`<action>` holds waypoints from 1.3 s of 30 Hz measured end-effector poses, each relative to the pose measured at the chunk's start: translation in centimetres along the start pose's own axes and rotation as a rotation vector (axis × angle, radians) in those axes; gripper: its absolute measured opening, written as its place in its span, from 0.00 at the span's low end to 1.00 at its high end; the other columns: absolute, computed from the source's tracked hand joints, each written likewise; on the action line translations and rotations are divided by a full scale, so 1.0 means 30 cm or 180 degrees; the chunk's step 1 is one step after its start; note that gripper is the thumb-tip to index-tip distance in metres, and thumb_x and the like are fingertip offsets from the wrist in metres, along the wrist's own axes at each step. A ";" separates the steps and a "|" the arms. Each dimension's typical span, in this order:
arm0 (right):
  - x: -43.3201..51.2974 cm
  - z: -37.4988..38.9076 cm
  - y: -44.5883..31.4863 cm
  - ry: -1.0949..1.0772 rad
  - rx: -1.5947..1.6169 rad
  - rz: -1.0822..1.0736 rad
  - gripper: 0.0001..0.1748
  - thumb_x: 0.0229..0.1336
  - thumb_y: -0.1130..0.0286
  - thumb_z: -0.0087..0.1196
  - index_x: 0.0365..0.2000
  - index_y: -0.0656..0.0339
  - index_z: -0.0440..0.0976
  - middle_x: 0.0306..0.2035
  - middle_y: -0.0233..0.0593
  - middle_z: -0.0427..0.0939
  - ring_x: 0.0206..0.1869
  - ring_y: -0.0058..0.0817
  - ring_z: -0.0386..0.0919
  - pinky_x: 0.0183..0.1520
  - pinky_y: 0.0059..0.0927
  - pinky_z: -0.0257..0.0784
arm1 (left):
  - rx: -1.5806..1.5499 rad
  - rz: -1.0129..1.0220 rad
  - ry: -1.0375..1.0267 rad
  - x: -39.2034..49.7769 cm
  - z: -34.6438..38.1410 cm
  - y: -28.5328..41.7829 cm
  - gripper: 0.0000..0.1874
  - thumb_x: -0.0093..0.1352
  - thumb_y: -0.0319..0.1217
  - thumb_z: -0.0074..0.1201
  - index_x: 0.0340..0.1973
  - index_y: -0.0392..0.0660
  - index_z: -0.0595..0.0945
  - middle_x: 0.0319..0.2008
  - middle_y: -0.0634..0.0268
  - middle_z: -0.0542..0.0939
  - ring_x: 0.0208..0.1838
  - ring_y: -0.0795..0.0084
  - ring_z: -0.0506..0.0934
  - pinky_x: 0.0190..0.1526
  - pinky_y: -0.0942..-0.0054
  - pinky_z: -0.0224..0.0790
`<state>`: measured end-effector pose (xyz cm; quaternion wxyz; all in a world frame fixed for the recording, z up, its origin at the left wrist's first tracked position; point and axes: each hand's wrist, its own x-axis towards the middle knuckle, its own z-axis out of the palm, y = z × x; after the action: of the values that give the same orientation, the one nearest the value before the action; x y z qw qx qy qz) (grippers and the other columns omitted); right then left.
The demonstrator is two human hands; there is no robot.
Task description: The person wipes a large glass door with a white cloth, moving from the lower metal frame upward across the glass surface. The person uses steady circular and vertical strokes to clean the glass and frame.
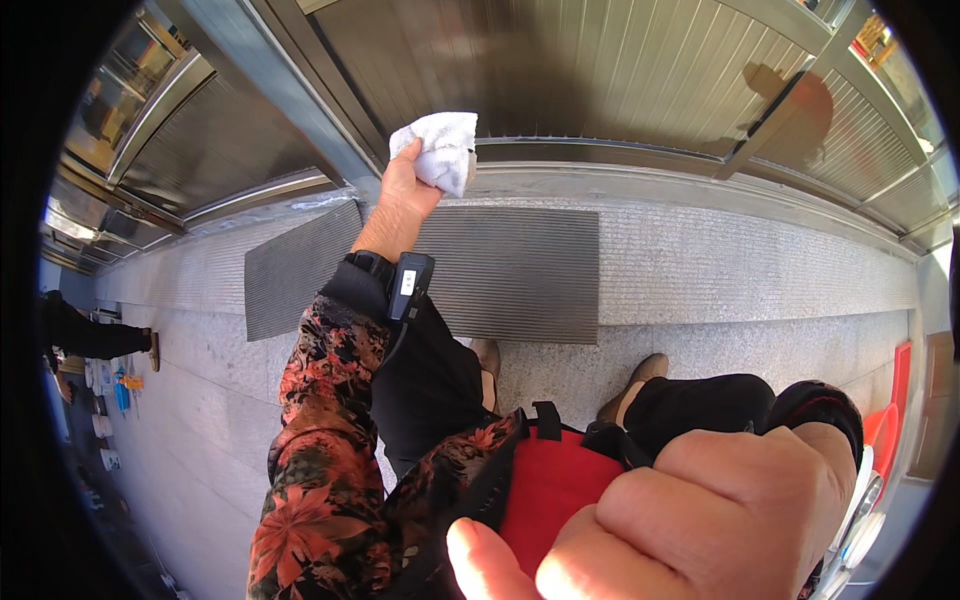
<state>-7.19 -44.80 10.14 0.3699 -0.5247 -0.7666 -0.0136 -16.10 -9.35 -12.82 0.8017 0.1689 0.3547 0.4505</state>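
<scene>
My left hand (407, 184) reaches forward with a folded white cloth (442, 146) gripped in it, thumb on top. The cloth overlaps the lower frame of a ribbed metal-and-glass door (570, 75); whether it touches the door I cannot tell. A black device (411, 285) is strapped to my left wrist. Close to the camera, at the lower right, is my right hand (697, 517). Its fingers are curled in and the thumb sticks out to the side. No object shows in it, though the palm side is hidden.
Ribbed dark mats (510, 274) lie on the stone step (750, 262) before the door. A blue-grey post (277, 82) stands left of the door. At the far left is another person's leg (105, 330), near several small items. A red plastic basin (885, 442) is at the right.
</scene>
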 end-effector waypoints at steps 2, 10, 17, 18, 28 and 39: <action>-0.013 -0.007 0.034 -0.0690 -0.0067 -0.0081 0.10 0.35 0.68 0.68 0.22 0.55 0.78 0.15 0.28 0.66 0.13 0.20 0.63 0.14 0.23 0.52 | 0.0111 0.0139 0.0192 0.078 -0.053 0.018 0.23 0.79 0.39 0.39 0.65 0.43 0.67 0.65 0.57 0.72 0.66 0.53 0.70 0.68 0.46 0.60; -0.129 0.087 0.421 -0.1254 0.0536 0.0628 0.16 0.57 0.77 0.56 0.48 0.64 0.72 0.29 0.41 0.77 0.30 0.40 0.79 0.28 0.37 0.75 | 0.0457 0.0572 0.1345 0.407 -0.377 0.105 0.20 0.76 0.39 0.40 0.60 0.48 0.73 0.61 0.60 0.75 0.63 0.57 0.74 0.61 0.55 0.68; -0.257 0.164 0.608 -0.0795 0.1037 0.2117 0.14 0.60 0.79 0.56 0.48 0.64 0.74 0.33 0.46 0.78 0.32 0.39 0.79 0.36 0.34 0.73 | 0.3658 0.0863 0.1130 0.540 -0.340 0.098 0.16 0.73 0.39 0.48 0.53 0.51 0.81 0.55 0.64 0.80 0.58 0.63 0.78 0.54 0.64 0.71; -0.270 0.164 0.624 -0.0762 0.1109 0.2198 0.14 0.60 0.79 0.56 0.47 0.65 0.75 0.33 0.46 0.78 0.32 0.37 0.78 0.37 0.33 0.74 | 0.4034 0.0893 0.1093 0.553 -0.313 0.097 0.15 0.72 0.39 0.49 0.52 0.52 0.82 0.54 0.65 0.81 0.57 0.64 0.79 0.54 0.65 0.72; -0.304 0.122 0.616 -0.0649 0.1301 0.2278 0.13 0.60 0.79 0.57 0.46 0.65 0.76 0.32 0.43 0.77 0.32 0.35 0.77 0.37 0.31 0.73 | 0.9617 -0.0649 -0.0387 0.466 0.137 -0.307 0.17 0.71 0.40 0.50 0.54 0.65 0.83 0.53 0.83 0.81 0.60 0.75 0.75 0.53 0.68 0.68; -0.339 0.107 0.637 -0.0582 0.1136 0.2323 0.13 0.59 0.78 0.55 0.45 0.67 0.75 0.36 0.48 0.79 0.35 0.43 0.79 0.39 0.36 0.75 | 0.6822 0.1269 -0.0608 0.587 0.260 -0.598 0.30 0.65 0.55 0.57 0.40 0.37 0.85 0.45 0.48 0.84 0.52 0.49 0.80 0.54 0.62 0.73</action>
<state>8.39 -42.99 -5.14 0.3659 -0.6887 -0.5504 0.2982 6.36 -3.76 -25.34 0.1755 0.8675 0.4652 0.0147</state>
